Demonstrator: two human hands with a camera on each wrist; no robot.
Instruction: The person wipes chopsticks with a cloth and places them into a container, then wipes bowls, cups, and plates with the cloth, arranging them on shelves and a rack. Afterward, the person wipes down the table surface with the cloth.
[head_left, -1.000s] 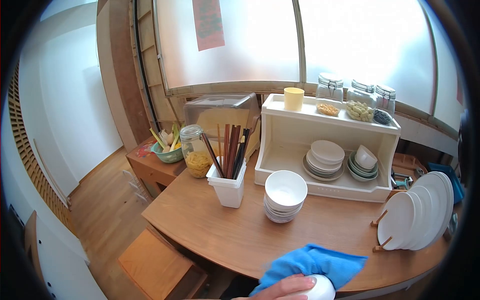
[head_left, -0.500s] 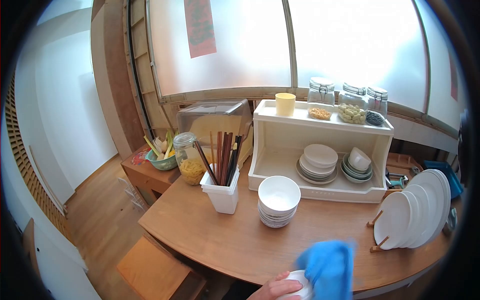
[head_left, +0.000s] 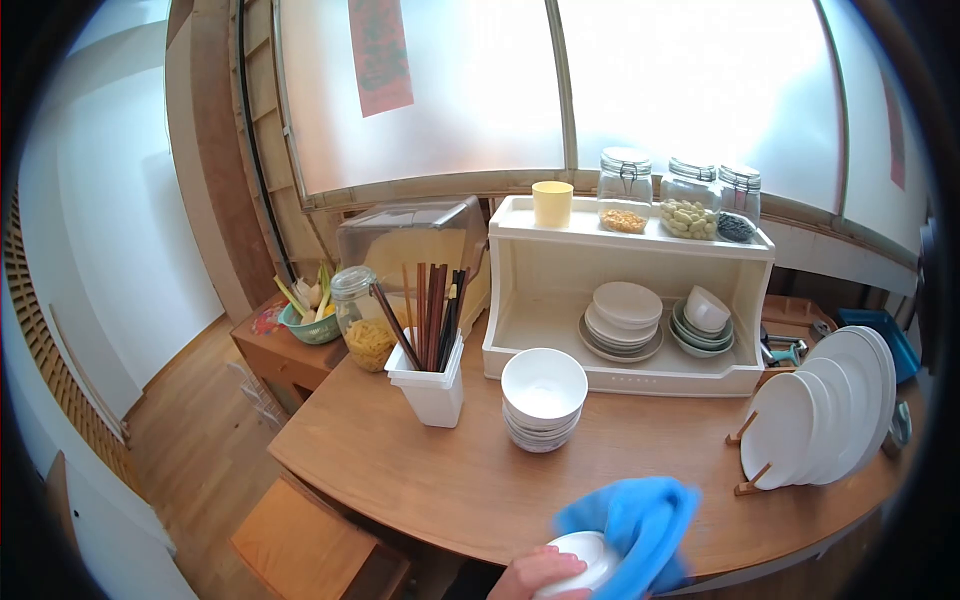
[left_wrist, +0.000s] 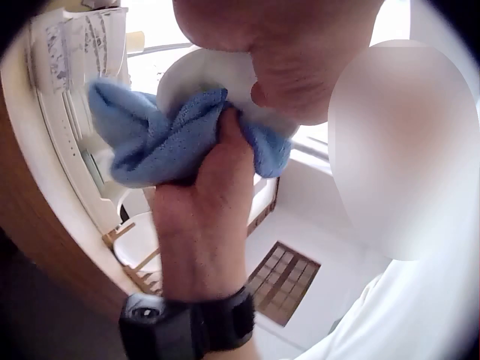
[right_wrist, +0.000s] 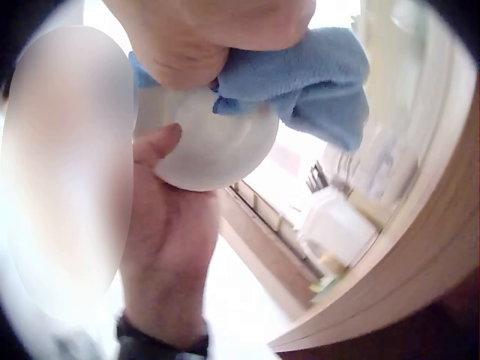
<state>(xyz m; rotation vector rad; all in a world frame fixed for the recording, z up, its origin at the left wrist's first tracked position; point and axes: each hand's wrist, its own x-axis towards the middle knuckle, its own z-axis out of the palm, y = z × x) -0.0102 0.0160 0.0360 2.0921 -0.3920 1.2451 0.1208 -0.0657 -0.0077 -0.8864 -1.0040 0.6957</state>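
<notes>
At the bottom of the head view, my left hand (head_left: 540, 574) grips a small white bowl (head_left: 584, 556) by its left side. A blue cloth (head_left: 640, 520) covers the bowl's right side, and my right hand is hidden behind it there. The left wrist view shows my right hand (left_wrist: 206, 202) clutching the cloth (left_wrist: 165, 146) against the bowl, with its thumb pressed into the fabric. From the right wrist view, the left thumb lies on the bowl's white surface (right_wrist: 225, 146), below my right hand (right_wrist: 217, 37).
Stacked white bowls (head_left: 544, 388) stand mid-table, with a chopstick holder (head_left: 432, 392) to their left. Behind is a white shelf (head_left: 630, 378) with dishes and jars. Upright plates (head_left: 785, 430) fill a rack at right. A wooden stool (head_left: 300, 540) is at lower left.
The bowl has turned in my left hand, and the cloth has swung round and bunched at its right side. The head view has shifted, so the table items appear further left.
</notes>
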